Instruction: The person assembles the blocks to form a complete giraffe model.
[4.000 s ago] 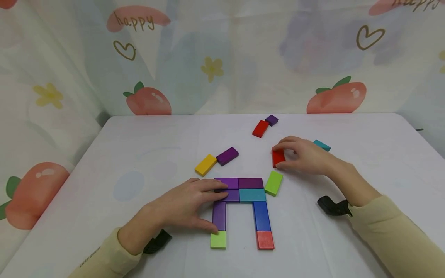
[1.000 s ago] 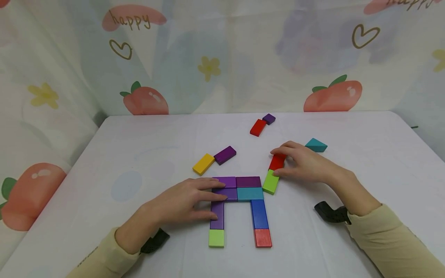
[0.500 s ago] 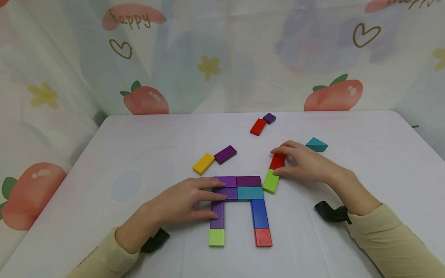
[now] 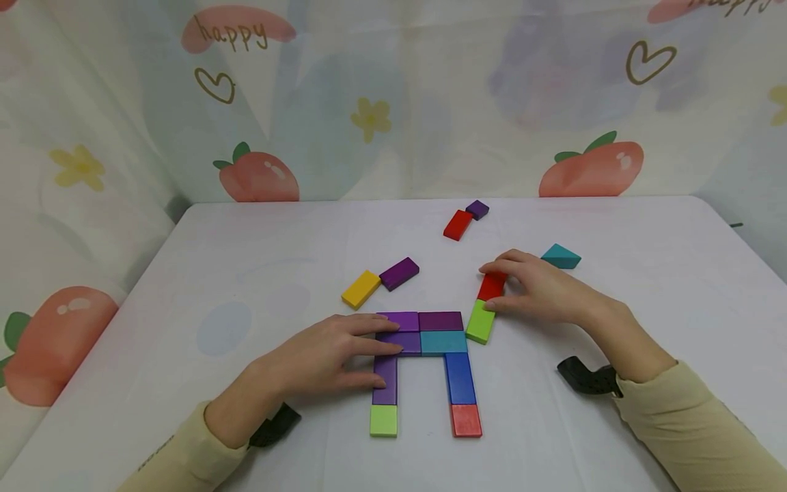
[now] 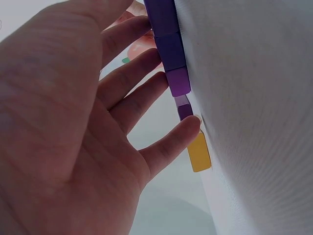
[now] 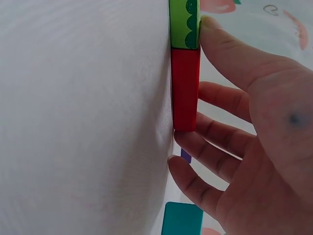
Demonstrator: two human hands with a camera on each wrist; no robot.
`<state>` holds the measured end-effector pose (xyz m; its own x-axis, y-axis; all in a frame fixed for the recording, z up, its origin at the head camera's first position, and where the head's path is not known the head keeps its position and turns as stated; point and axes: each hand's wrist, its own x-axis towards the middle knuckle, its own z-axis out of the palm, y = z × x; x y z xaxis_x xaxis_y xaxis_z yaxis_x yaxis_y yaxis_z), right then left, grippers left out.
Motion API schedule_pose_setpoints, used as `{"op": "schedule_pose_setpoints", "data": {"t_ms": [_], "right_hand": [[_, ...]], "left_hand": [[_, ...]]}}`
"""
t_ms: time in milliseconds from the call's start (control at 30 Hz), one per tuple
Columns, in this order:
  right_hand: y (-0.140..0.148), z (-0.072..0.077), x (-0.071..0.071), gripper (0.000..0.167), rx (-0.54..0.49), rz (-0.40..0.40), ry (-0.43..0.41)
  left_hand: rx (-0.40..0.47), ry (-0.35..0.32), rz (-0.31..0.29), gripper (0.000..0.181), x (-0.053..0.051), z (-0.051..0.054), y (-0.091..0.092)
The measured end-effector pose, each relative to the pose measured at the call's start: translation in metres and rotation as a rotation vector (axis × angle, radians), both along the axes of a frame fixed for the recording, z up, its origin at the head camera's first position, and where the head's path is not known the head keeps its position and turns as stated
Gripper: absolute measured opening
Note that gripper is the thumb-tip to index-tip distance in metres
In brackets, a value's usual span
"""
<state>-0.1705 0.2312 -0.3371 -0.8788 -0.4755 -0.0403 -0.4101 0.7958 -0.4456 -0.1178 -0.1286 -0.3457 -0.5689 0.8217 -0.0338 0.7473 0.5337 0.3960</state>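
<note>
In the head view my left hand (image 4: 326,352) rests its fingers on the left purple blocks of an arch-shaped layout, among them an upright purple block (image 4: 386,393). My right hand (image 4: 537,287) has its fingers and thumb curled about a red block (image 4: 491,287). That block lies end to end with a lime green block (image 4: 480,322), whose near corner meets the layout's right side. In the right wrist view the thumb touches the green block (image 6: 185,24) by the joint, and fingers reach round the red block (image 6: 185,90).
Beyond the layout lie a yellow block (image 4: 361,290) and a dark purple block (image 4: 399,274). A second red block (image 4: 458,225) touches a small purple block (image 4: 477,210) farther back. A teal triangular block (image 4: 561,256) lies behind my right hand. A patterned cloth hangs behind the table.
Since four seconds ago the red block has come to the green block's far end, carried by my right hand. The left thumb has shifted up the purple block. In the last second, both hands stay still.
</note>
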Motion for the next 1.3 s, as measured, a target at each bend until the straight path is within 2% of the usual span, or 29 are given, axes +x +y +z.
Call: {"op": "schedule_pose_setpoints", "data": {"t_ms": [1000,1300], "right_hand": [[-0.0039,0.0018,-0.0017,0.056,-0.003,-0.004,-0.007],[-0.0028,0.0047,0.0018,0.058,0.014,-0.014,-0.004]], "left_hand": [[-0.02,-0.013,0.025,0.051,-0.0015,-0.0011,-0.0009],[0.002,-0.004,0.0,0.049,-0.0013,-0.0011,-0.0004]]}}
